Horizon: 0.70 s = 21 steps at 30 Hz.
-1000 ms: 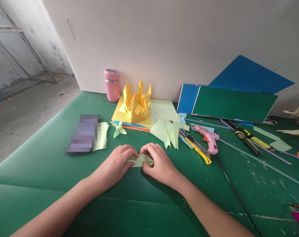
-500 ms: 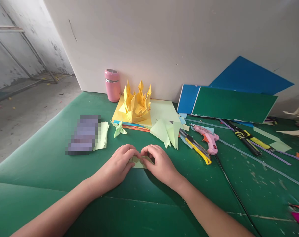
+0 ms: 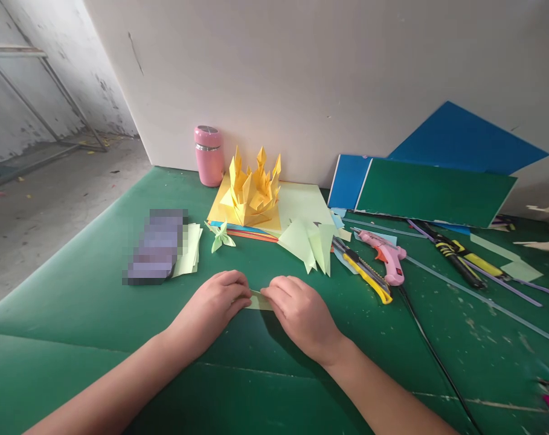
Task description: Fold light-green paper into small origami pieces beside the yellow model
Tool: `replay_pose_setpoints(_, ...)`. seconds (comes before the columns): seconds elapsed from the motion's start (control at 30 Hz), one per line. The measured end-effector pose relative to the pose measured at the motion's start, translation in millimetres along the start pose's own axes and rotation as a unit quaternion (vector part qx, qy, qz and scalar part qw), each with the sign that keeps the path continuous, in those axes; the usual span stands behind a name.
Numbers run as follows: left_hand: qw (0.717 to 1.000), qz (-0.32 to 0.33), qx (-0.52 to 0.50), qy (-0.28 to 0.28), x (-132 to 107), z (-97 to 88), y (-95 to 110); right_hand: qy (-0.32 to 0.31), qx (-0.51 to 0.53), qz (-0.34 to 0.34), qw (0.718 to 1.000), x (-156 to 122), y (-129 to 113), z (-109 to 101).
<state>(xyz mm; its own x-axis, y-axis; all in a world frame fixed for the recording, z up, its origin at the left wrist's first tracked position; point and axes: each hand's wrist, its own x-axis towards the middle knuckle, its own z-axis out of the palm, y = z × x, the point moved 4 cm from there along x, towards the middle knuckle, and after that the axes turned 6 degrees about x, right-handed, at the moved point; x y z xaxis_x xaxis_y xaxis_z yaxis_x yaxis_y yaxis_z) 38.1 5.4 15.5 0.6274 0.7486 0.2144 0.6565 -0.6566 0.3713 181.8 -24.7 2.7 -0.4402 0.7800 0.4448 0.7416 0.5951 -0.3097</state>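
A small sheet of pale green paper lies on the green tabletop between my hands, its side ends hidden under my fingers. My left hand is closed, its thumb and fingers pinching the paper's left end. At the right end, my right hand has its fingers together and pressed on the paper. Beyond my left hand rests a folded light green paper flower. Larger folded pale green paper sits past my right hand.
A yellow paper crown stands on stacked coloured sheets, beside a pink flask. At left is a pixelated phone-like object by small green papers. To the right lie a yellow utility knife and pink glue gun with a trailing cord.
My hands have moved apart along the paper, the right one shifting rightward and slightly nearer me. More of the paper's upper edge shows between them. The view has shifted slightly.
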Motion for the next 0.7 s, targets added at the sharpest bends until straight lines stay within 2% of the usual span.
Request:
replay_pose_setpoints(0.23,0.997,-0.017,0.065,-0.026,-1,-0.6,4,-0.004,-0.085,-0.051,0.995,-5,-7,-2)
replay_pose_setpoints(0.47,0.994,0.040,0.104,-0.001,-7,4.5,4,0.018,-0.112,-0.069,0.991,-6,-8,-3)
replay_pose_setpoints(0.7,0.991,0.016,0.130,-0.030,-11,9.2,4,0.054,-0.123,-0.089,0.987,-6,-11,-4)
